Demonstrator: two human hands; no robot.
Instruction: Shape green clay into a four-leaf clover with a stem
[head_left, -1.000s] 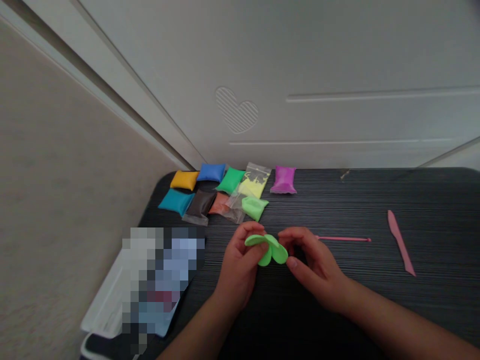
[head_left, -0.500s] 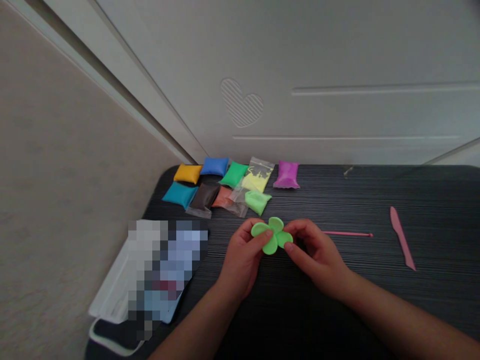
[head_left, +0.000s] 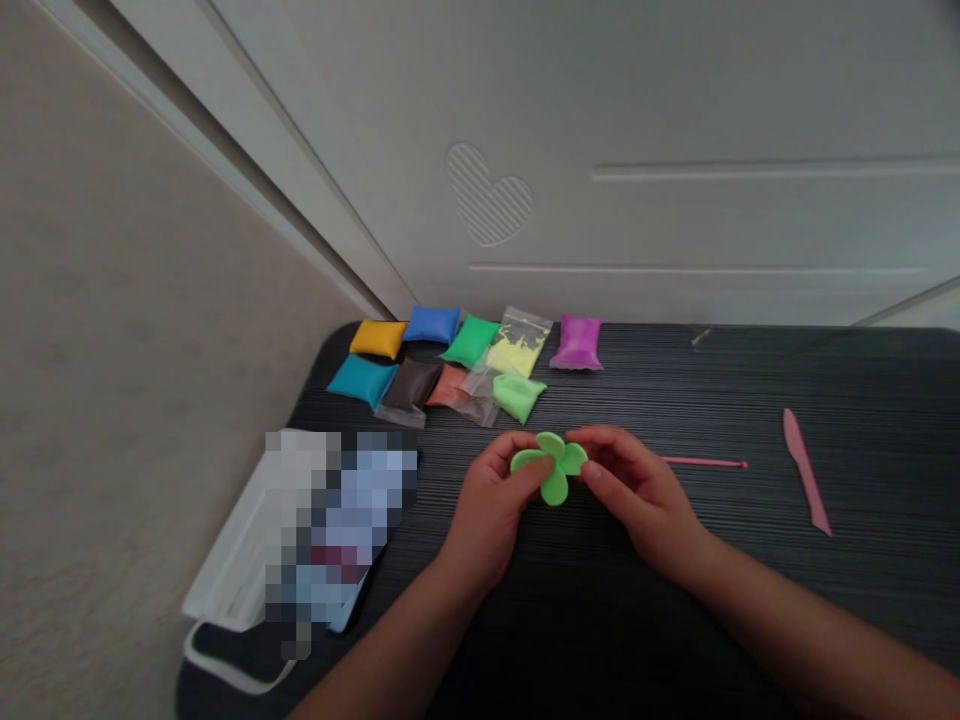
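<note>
A light-green clay flower (head_left: 555, 487) with rounded petals is held up over the dark table. My left hand (head_left: 487, 505) pinches it, thumb pressed on its centre and fingers behind. At the flower's right petal, my right hand (head_left: 651, 497) has its thumb and index finger closed around the edge; its other fingers curl underneath. A thin pink stick tool (head_left: 705, 461) lies just right of my right hand, its left end hidden behind that hand. Farther right rests a pink plastic clay knife (head_left: 806, 470).
Several coloured clay packets, among them an opened light-green one (head_left: 517, 397) and a purple one (head_left: 578, 342), lie along the back of the black table (head_left: 885, 400). A white case with a strap (head_left: 232, 570) and a blurred-out blue item (head_left: 367, 500) lie left. A white panel (head_left: 675, 90) stands behind.
The flower has turned a little and shifted slightly right in my hands. My right thumb has moved from the petal's lower edge to its right edge. The camera view has shifted slightly.
</note>
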